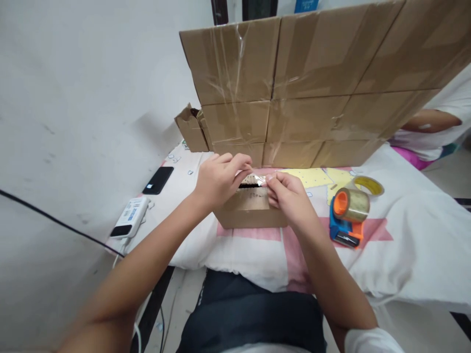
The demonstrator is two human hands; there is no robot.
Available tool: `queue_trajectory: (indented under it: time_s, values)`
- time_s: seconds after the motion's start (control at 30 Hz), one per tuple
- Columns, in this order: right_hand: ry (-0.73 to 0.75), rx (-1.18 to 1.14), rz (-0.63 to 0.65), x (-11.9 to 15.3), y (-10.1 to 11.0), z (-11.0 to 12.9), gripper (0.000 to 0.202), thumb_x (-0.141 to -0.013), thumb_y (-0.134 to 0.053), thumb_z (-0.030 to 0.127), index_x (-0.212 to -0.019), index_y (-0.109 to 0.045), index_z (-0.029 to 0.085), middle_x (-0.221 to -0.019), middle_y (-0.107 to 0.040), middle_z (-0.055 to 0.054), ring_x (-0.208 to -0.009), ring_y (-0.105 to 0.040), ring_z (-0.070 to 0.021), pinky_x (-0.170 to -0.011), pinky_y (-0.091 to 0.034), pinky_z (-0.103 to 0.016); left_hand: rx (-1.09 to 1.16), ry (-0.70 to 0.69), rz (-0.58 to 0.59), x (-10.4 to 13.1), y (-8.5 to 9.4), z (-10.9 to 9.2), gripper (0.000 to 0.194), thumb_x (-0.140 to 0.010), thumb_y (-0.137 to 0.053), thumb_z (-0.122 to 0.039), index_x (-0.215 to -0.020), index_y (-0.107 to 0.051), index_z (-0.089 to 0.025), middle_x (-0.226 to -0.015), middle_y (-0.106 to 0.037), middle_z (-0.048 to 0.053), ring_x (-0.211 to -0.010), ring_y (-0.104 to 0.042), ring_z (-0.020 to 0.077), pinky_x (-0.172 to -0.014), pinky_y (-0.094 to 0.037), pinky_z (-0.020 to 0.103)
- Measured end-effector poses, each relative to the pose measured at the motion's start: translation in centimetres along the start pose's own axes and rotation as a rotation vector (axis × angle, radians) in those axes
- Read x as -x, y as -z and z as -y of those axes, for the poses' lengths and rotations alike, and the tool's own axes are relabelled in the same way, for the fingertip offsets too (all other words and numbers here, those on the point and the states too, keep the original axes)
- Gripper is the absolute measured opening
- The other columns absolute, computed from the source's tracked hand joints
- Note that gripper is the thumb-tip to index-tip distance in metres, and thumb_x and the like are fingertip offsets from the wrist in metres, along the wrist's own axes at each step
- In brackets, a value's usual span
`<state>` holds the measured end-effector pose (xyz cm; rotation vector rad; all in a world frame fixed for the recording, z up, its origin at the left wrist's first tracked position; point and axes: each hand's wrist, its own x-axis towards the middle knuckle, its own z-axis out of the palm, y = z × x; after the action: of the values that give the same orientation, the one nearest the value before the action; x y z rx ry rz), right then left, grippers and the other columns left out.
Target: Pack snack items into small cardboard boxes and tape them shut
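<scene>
Right in front of me a small cardboard box (246, 218) rests on the cloth-covered table, a dark gap showing along its top. Over that gap a strip of clear tape (259, 179) is stretched between my two hands. My left hand (221, 177) pinches its left end with thumb and fingers. On the other side my right hand (287, 193) pinches the right end, its curled fingers close to the box's top edge. A blue and orange tape dispenser (343, 234) with a roll of tape (352, 204) lies to the right of my right hand.
Behind the box stands a tall wall of taped cardboard boxes (309, 117). An opened carton (192, 130) is at its left. A loose tape roll (369, 186) lies right. Left are a black phone (158, 180) and a white power bank (130, 217) with cable. Another person's arm (432, 120) shows far right.
</scene>
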<state>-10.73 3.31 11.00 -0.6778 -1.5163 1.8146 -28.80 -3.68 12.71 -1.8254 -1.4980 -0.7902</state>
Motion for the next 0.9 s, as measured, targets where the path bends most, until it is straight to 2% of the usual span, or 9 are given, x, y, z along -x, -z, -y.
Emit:
queue_trajectory:
  time_s: [0.17, 0.33, 0.5, 0.6, 0.67, 0.73, 0.8, 0.9]
  values:
    - [-0.051, -0.124, 0.059, 0.7, -0.3, 0.6, 0.03, -0.076, -0.074, 0.042, -0.068, -0.058, 0.017, -0.052, -0.033, 0.009, -0.044, -0.025, -0.0045, -0.041, -0.018, -0.02, -0.113, -0.074, 0.043, 0.0, 0.5, 0.4, 0.016, -0.1, -0.053, -0.03, -0.095, -0.068, -0.03, -0.072, -0.072, 0.0, -0.063, -0.058, 0.0187, -0.06, -0.036, 0.037]
    - [-0.122, -0.183, 0.125, 1.9, -0.8, 0.9, 0.032, -0.077, -0.073, 0.044, -0.068, -0.058, 0.017, -0.049, -0.035, 0.009, -0.043, -0.025, -0.0048, -0.04, -0.016, -0.02, -0.089, -0.069, 0.161, -0.1, 0.6, 1.5, 0.025, -0.101, -0.046, -0.028, -0.094, -0.07, -0.032, -0.092, -0.079, 0.002, -0.062, -0.058, 0.0189, -0.057, -0.038, 0.039]
    - [-0.148, -0.213, 0.075, 3.0, -1.7, 0.0, 0.032, -0.078, -0.072, 0.046, -0.071, -0.056, 0.018, -0.05, -0.035, 0.009, -0.043, -0.023, -0.0047, -0.04, -0.015, -0.019, -0.008, -0.028, 0.251, -0.3, 0.6, 2.1, 0.027, -0.102, -0.046, -0.031, -0.086, -0.067, -0.031, -0.1, -0.079, 0.001, -0.061, -0.057, 0.0184, -0.054, -0.034, 0.04]
    - [-0.125, -0.211, 0.045, 3.3, -2.2, -1.0, 0.034, -0.079, -0.071, 0.049, -0.073, -0.056, 0.019, -0.05, -0.034, 0.01, -0.043, -0.022, -0.0051, -0.04, -0.016, -0.019, 0.016, -0.044, 0.231, -0.1, 0.3, 2.2, 0.024, -0.1, -0.049, -0.029, -0.085, -0.067, -0.033, -0.098, -0.079, 0.001, -0.062, -0.058, 0.0182, -0.056, -0.034, 0.039]
    - [-0.099, -0.194, 0.035, 3.3, -2.4, -1.8, 0.034, -0.081, -0.069, 0.05, -0.075, -0.057, 0.019, -0.05, -0.034, 0.01, -0.043, -0.022, -0.0056, -0.041, -0.017, -0.02, -0.014, -0.053, 0.166, 0.2, -0.2, 2.1, 0.023, -0.099, -0.051, -0.03, -0.084, -0.067, -0.032, -0.09, -0.078, 0.001, -0.063, -0.059, 0.0181, -0.057, -0.035, 0.038]
    - [-0.08, -0.144, 0.034, 3.3, -2.4, -2.1, 0.035, -0.084, -0.066, 0.052, -0.076, -0.057, 0.019, -0.051, -0.035, 0.01, -0.043, -0.024, -0.0063, -0.042, -0.02, -0.02, -0.059, -0.014, 0.079, 0.4, -0.5, 1.9, 0.02, -0.099, -0.054, -0.038, -0.085, -0.066, -0.029, -0.078, -0.075, 0.001, -0.064, -0.061, 0.0182, -0.058, -0.036, 0.036]
    - [-0.057, -0.049, 0.033, 3.4, -2.2, -1.8, 0.034, -0.089, -0.061, 0.051, -0.077, -0.057, 0.02, -0.053, -0.038, 0.008, -0.044, -0.028, -0.0074, -0.044, -0.023, -0.022, -0.06, 0.071, 0.043, 0.5, -0.5, 1.7, 0.027, -0.096, -0.057, -0.051, -0.088, -0.067, -0.027, -0.073, -0.073, 0.001, -0.066, -0.063, 0.0177, -0.058, -0.037, 0.034]
    - [0.051, 0.228, 0.013, 4.1, -2.1, 0.3, 0.029, -0.094, -0.055, 0.043, -0.075, -0.056, 0.021, -0.06, -0.047, 0.003, -0.051, -0.039, -0.011, -0.049, -0.028, -0.025, 0.039, 0.203, 0.116, 0.4, 0.2, 1.9, 0.04, -0.09, -0.06, -0.065, -0.089, -0.067, -0.026, -0.075, -0.074, 0.0, -0.065, -0.065, 0.0163, -0.056, -0.037, 0.031]
